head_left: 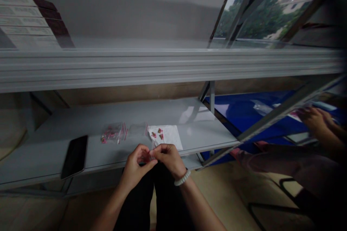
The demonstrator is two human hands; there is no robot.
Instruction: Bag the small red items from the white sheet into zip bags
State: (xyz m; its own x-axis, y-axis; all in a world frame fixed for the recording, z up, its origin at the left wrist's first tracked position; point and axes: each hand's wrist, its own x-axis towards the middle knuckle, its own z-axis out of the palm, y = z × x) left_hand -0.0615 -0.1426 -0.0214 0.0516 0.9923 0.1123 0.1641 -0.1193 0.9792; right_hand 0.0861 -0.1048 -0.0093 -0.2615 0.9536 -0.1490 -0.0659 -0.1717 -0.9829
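Observation:
My left hand (136, 164) and my right hand (168, 157) meet just below the front edge of a grey shelf (206, 130), fingers pinched together on a small clear bag with a reddish piece in it. A white bead bracelet (182, 178) sits on my right wrist. On the shelf just beyond my hands lies a white sheet (169, 136) with a few small red pieces (158, 133). To its left lie clear zip bags (115, 132) holding several red pieces.
A black phone (75, 156) lies on the shelf's left front. A thick grey shelf beam (162, 66) runs overhead. At the right, another person's hands (314, 117) work over a blue surface (244, 112). A slanted metal brace (273, 115) crosses between us.

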